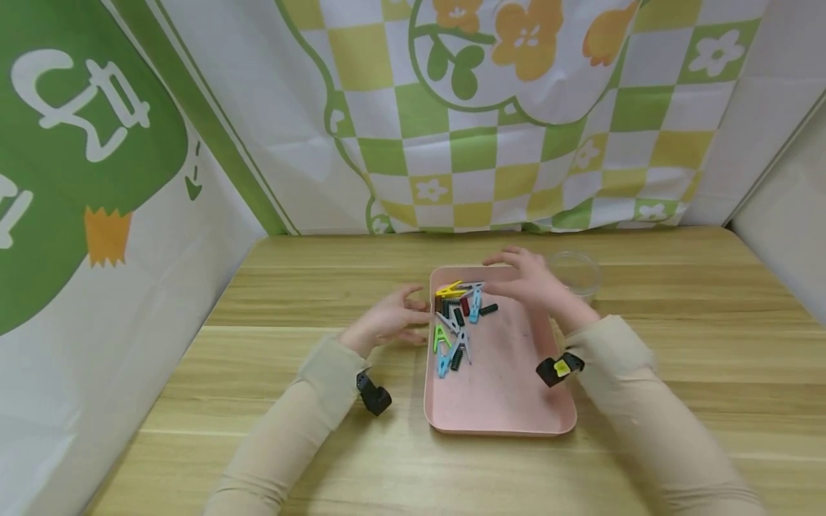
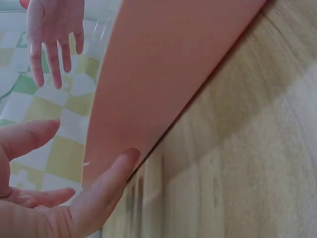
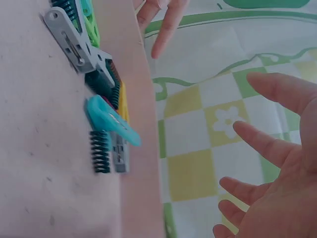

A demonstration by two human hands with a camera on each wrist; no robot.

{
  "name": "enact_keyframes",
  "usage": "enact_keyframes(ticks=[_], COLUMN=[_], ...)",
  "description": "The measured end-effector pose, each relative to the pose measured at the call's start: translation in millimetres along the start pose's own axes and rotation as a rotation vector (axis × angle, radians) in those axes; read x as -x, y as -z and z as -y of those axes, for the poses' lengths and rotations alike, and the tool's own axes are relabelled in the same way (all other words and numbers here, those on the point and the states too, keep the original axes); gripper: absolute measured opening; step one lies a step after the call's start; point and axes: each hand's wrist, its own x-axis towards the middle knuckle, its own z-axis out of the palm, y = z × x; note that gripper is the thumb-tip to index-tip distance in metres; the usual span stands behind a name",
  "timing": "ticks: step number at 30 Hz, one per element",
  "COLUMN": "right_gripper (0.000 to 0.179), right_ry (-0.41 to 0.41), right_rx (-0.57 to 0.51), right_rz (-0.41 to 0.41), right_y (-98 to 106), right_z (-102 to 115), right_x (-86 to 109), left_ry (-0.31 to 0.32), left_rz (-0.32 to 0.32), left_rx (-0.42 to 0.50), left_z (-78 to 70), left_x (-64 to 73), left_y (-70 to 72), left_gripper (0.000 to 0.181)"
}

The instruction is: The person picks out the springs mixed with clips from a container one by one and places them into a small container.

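Note:
A pink tray (image 1: pixel 500 401) lies on the table, with plastic clothespins and small coil springs gathered along its left side. Among them are a yellow clothespin (image 1: pixel 449 291), a green clothespin (image 1: pixel 439 337), a blue clothespin (image 3: pixel 111 119) and a grey clothespin (image 3: pixel 69 37). A dark coil spring (image 3: pixel 99 152) lies beside the blue one. My left hand (image 1: pixel 398 317) is at the tray's outer left wall, fingers spread; whether it touches the wall is hard to tell. Above the tray's far right part, my right hand (image 1: pixel 532 281) hovers with fingers extended, holding nothing.
Behind the right hand, a clear round container (image 1: pixel 576 271) stands at the tray's far right. The wooden table (image 1: pixel 310 287) ends at a hanging checked cloth (image 1: pixel 474 147) at the back. White panels rise on the left and right.

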Motion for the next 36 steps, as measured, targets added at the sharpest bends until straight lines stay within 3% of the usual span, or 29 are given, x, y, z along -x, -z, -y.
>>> enact_keyframes(ticks=[6,10,17,23,30,36], right_gripper=[0.051,0.051,0.044,0.031,0.028,0.026], right_ry=[-0.032,-0.038,-0.115,-0.105,-0.065,-0.055], right_rx=[-0.083,-0.102,-0.111,-0.023,0.169,0.217], right_rz=[0.035,0.043,0.036,-0.007,-0.086,-0.095], right_y=[-10.1,-17.9,-33.3,-40.5,-44.3,-46.4], right_z=[-8.9,-18.7,-32.1,-36.1,-35.4,-33.8], right_x=[-9.2,-17.7,-29.5,-29.7,-25.9,-24.7], left_ry=[-0.013,-0.022,-0.029,-0.020,-0.031,-0.034], left_rz=[0.003,-0.006,-0.010,-0.037,-0.044,-0.047], left_rx=[-0.009,-0.031,-0.061,-0.097,-0.122,-0.129], left_z=[2.4,4.2,6.4,6.0,7.5,8.7], left_x=[-3.0,-4.4,-6.0,-7.8,-7.3,-7.6], left_y=[-4.4,-6.7,-9.7,-11.7,-11.5,-10.5], left_gripper=[0.079,0.080,0.081,0.082,0.083,0.082])
